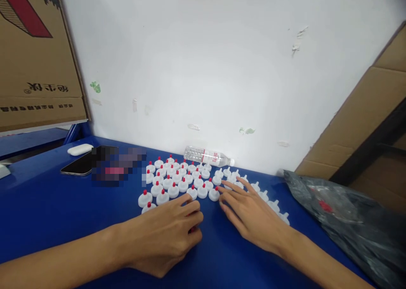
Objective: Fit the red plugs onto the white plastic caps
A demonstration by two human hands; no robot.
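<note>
My left hand (171, 227) is curled closed low over the table, with small red tips (192, 229) showing between its fingers. Its knuckles overlap the near edge of a white nozzle cap (192, 192) with a red tip. My right hand (250, 208) reaches in from the right, fingers extended and apart. Its fingertips lie by a red-tipped white cap (214, 194) and over some plain white nozzle caps (232, 179); whether they touch is hard to tell. Several red-tipped caps (173, 190) stand upright in rough rows, while untipped ones (263, 195) line the right side.
A clear plastic bottle (209, 157) lies against the wall behind the caps. On the blue table (63, 221), a phone (79, 164) and a white case (80, 149) are at left. A dark plastic bag (349, 221) lies right. Cardboard (41, 69) stands on both sides.
</note>
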